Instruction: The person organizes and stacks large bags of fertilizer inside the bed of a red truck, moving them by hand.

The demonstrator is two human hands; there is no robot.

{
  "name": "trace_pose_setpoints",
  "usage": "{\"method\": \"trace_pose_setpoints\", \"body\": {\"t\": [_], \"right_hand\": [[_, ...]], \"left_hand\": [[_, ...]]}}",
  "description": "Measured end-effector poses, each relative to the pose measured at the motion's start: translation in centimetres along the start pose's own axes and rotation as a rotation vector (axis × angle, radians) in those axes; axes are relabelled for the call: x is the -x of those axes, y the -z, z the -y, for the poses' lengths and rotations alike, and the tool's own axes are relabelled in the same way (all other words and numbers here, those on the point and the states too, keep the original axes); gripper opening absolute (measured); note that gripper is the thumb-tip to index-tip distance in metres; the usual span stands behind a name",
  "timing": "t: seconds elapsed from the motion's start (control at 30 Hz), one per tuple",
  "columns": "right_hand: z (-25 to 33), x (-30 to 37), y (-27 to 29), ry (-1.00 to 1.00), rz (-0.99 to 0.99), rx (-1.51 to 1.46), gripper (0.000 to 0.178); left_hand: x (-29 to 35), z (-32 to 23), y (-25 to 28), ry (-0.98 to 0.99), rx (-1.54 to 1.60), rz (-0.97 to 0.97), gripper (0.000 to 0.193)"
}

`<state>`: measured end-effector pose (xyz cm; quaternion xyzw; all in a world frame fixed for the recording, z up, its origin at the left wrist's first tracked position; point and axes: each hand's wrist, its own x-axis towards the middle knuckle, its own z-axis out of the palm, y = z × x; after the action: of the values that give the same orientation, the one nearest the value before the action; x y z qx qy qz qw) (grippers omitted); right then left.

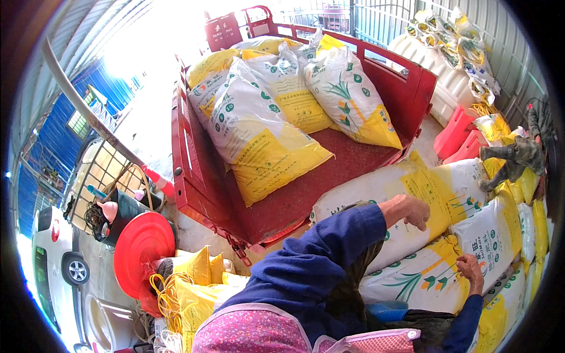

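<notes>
My left hand (414,212) is held over a full white-and-yellow woven sack (376,191) lying in the pile at the right. Its fingers are curled in, and I see nothing in them. Lower and further right, my right hand (470,272) is closed where two sacks meet: a sack (412,279) printed with green leaves and orange ears, and a white-and-yellow sack (491,235). Whether its fingers pinch sack cloth is hidden. Ahead, several similar sacks (268,156) rest in the open red cargo bed (347,156), one leaning to the right side.
A red round lid (144,247) and a dark bucket (125,215) stand left of the bed. Coiled yellow rope (170,300) lies by yellow bags. Red canisters (456,132) and boots (512,157) are at the right. A white car (53,265) is parked far left.
</notes>
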<state>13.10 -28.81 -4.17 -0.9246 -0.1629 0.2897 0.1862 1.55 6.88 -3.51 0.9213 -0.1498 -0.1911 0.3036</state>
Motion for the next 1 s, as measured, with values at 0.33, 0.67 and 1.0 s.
{"method": "trace_pose_setpoints", "body": {"t": [0.33, 0.67, 1.0], "right_hand": [[0.2, 0.3, -0.1, 0.025, -0.027, 0.011, 0.037], [-0.9, -0.2, 0.0, 0.05, -0.013, -0.01, 0.037], [-0.3, 0.1, 0.0, 0.054, -0.017, 0.014, 0.036]], "left_hand": [[0.2, -0.2, 0.3, 0.014, 0.027, 0.017, 0.036], [0.4, -0.6, 0.4, 0.003, 0.022, 0.004, 0.035], [0.9, -0.9, 0.9, 0.054, 0.024, 0.07, 0.049]]}}
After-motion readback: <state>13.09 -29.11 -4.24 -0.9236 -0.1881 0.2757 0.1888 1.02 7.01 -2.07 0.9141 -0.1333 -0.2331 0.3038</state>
